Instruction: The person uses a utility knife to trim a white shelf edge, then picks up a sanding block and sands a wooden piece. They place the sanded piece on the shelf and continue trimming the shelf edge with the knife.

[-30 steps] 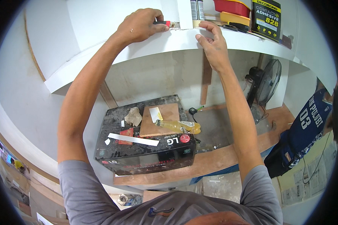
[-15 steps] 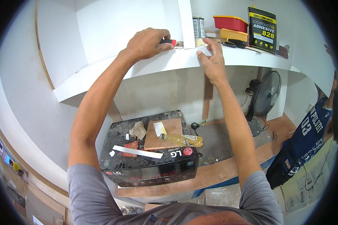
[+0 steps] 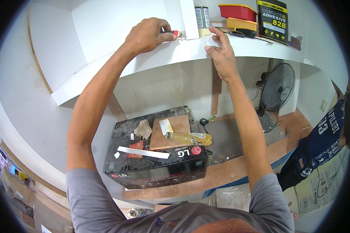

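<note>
My left hand [image 3: 146, 35] is closed around a red-and-black handled tool [image 3: 175, 33], held low over the white shelf [image 3: 151, 58]. The tool's tip points at the foot of the white upright divider [image 3: 189, 19]; the tip is too small to make out. Right of the divider, my right hand [image 3: 223, 58] is raised at the shelf's front edge with thumb and forefinger spread and nothing between them. Behind its fingertips stand cans [image 3: 202, 17] and a pale yellow roll [image 3: 204, 32]. Scissors [image 3: 237, 34] lie to the right of that hand.
Red [image 3: 237, 13] and yellow tubs [image 3: 241, 24] and a black box [image 3: 273, 21] share the shelf. Below, a black carton [image 3: 155, 173] carries a bottle [image 3: 190, 138], board [image 3: 157, 126] and white strip [image 3: 144, 152]. A fan [image 3: 278, 87] and a person [image 3: 319, 143] are at right.
The whole view has shifted, so the shelf and both hands sit higher in the picture. Both hands keep nearly the same place at the shelf; the left still grips the tool.
</note>
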A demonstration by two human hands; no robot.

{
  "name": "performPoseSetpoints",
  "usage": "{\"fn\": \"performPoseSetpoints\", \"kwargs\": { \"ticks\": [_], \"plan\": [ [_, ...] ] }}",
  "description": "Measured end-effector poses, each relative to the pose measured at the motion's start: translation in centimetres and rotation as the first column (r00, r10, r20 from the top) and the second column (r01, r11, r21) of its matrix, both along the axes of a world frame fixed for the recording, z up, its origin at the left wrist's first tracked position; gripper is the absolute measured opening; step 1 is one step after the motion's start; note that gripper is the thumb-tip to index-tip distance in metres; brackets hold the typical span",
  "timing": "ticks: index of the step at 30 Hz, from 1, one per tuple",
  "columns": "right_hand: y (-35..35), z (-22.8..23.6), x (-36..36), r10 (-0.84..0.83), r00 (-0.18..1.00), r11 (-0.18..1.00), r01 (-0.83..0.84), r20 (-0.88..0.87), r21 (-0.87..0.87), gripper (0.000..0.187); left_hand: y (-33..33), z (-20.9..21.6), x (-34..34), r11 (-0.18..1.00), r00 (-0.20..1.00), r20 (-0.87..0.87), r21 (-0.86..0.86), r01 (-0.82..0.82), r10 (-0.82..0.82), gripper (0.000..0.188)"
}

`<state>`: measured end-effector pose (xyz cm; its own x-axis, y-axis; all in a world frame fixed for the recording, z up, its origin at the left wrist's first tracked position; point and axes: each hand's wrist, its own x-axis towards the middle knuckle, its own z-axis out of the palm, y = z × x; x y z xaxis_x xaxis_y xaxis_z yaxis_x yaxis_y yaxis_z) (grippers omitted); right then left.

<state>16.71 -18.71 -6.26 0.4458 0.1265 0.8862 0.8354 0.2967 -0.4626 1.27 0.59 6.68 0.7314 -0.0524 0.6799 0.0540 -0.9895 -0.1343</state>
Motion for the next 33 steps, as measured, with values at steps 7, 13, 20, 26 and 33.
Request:
{"fn": "performPoseSetpoints", "kwargs": {
  "ticks": [7, 13, 20, 26, 33],
  "plan": [
    [0.1, -0.3, 0.2, -0.059, 0.998, 0.998, 0.06, 0.03, -0.016, 0.064, 0.7, 0.0, 0.9, 0.997, 0.997, 0.037, -0.019, 0.071, -0.071, 0.048],
    [0.2, -0.5, 0.6, -0.046, 0.991, 0.999, 0.044, 0.126, 0.02, 0.065, 0.6, 0.5, 1.1, 0.989, 0.99, 0.021, -0.052, 0.139, -0.138, 0.047],
    [0.5, -0.2, -0.2, -0.111, 0.988, 0.994, 0.109, 0.109, 0.028, 0.064, 1.3, 0.4, 1.2, 0.987, 0.987, 0.049, -0.042, 0.157, -0.155, 0.05],
    [1.5, -0.2, -1.5, -0.292, 0.942, 0.951, 0.268, 0.167, 0.155, 0.059, -0.4, -2.1, 0.1, 0.968, 0.993, 0.103, 0.241, -0.073, 0.049, 0.044],
    [10.2, -1.3, -9.1, -0.472, 0.701, 0.869, 0.473, 0.535, 0.147, 0.073, 2.7, -3.8, -0.3, 0.903, 0.967, 0.244, 0.426, -0.044, -0.068, 0.024]
  ]
}}
